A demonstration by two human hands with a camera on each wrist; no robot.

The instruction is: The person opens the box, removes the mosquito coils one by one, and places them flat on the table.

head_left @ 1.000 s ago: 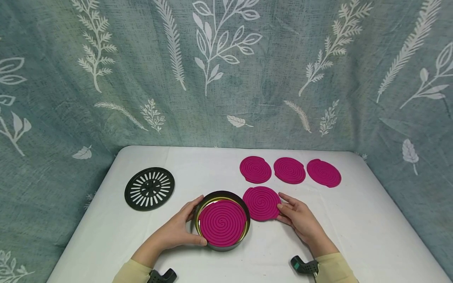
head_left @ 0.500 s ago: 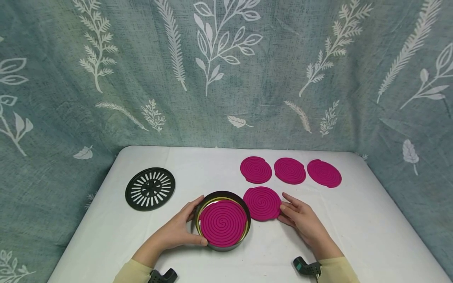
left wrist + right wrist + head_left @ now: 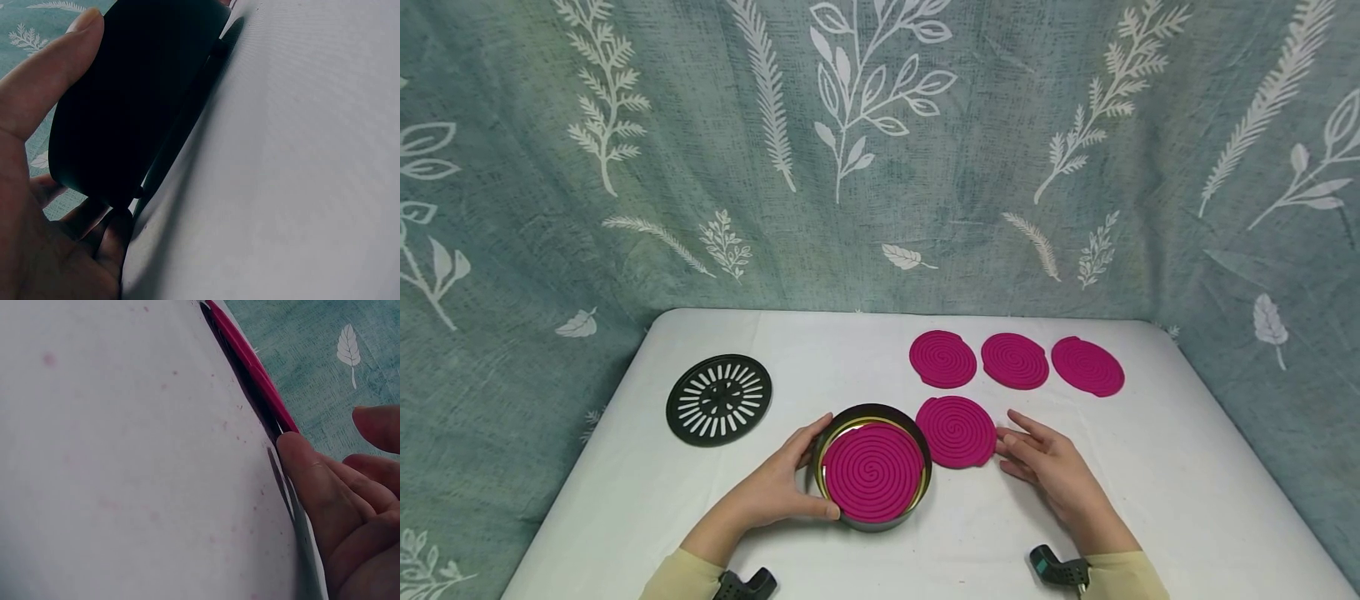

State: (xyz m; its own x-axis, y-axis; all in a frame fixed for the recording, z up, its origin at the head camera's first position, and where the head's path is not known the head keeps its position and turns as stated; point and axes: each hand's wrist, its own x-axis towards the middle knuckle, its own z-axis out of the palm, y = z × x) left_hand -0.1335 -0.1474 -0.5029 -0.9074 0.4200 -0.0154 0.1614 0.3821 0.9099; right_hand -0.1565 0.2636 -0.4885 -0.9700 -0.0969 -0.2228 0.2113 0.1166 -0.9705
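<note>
A round black tin (image 3: 872, 527) with a gold-coloured inside stands on the table, a magenta mosquito coil (image 3: 873, 472) lying in it. My left hand (image 3: 790, 485) grips this tin from the left, thumb on the near side and fingers round the far side; the left wrist view has the thumb on the dark tin (image 3: 125, 100). Close to the tin's right lies another magenta coil (image 3: 956, 432). My right hand (image 3: 1051, 462) is beside that coil's right edge, fingers loosely extended and thumb apart. A fingertip (image 3: 295, 447) is at the coil's rim (image 3: 253, 362) in the right wrist view.
Three more magenta coils lie in a row at the back right: a left one (image 3: 942, 359), a middle one (image 3: 1015, 361) and a right one (image 3: 1087, 367). A black slotted lid (image 3: 719, 401) rests at the left. Patterned green cloth (image 3: 880, 167) hangs behind the white table (image 3: 820, 350).
My right hand has let go of the near coil's edge and drawn a little to the right. The left hand and the tin have stayed in place.
</note>
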